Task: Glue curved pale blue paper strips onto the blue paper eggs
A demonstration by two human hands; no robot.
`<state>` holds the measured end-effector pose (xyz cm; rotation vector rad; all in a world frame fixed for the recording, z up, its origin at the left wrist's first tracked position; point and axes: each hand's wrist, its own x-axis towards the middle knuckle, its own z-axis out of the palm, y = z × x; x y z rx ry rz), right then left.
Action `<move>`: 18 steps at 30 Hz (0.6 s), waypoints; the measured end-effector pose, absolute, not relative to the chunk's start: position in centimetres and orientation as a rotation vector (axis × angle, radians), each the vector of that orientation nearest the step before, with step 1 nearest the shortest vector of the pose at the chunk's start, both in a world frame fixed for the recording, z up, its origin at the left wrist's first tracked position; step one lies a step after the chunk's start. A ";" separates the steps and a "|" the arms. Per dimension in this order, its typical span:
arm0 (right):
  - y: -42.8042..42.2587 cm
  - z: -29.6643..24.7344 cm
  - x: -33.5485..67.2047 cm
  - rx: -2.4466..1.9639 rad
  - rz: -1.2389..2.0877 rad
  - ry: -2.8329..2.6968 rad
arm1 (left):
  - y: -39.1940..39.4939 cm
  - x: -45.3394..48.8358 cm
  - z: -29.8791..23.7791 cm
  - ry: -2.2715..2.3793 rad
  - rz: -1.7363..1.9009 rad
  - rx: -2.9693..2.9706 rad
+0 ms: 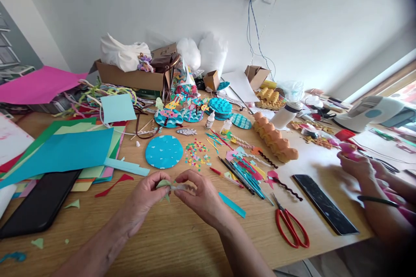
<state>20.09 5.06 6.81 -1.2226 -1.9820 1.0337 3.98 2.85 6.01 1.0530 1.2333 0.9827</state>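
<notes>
My left hand [155, 192] pinches a small pale green paper cutout [163, 183] between thumb and fingers. Meeting it there, my right hand [198, 197] is closed on a whitish wavy strip [189, 188], whose end touches or nearly touches the cutout. Just beyond my hands lie a round blue disc [164, 151] with pale flecks and a scatter of coloured paper dots [196, 154]. A red-tipped pen [226, 177] and a blue paper strip [232, 204] lie to the right of my right hand. Red paper scraps [114, 185] are left of my left hand.
Red-handled scissors [291, 227] and a dark glossy slab [326, 203] lie at right, near another person's hands [360, 166]. Coloured paper sheets [65, 149] cover a black phone-like slab [39, 203] at left. Glue bottles [210, 120] and an orange egg carton [274, 138] stand farther back.
</notes>
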 end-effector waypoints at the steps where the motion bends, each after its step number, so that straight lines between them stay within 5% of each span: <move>1: 5.0 6.9 19.9 -1.226 1.048 -1.981 | 2.9 3.9 6.0 1.233 0.983 1.061; 18: 5.6 6.0 19.0 -1.175 1.346 -1.693 | 2.7 2.4 6.5 1.093 0.944 1.063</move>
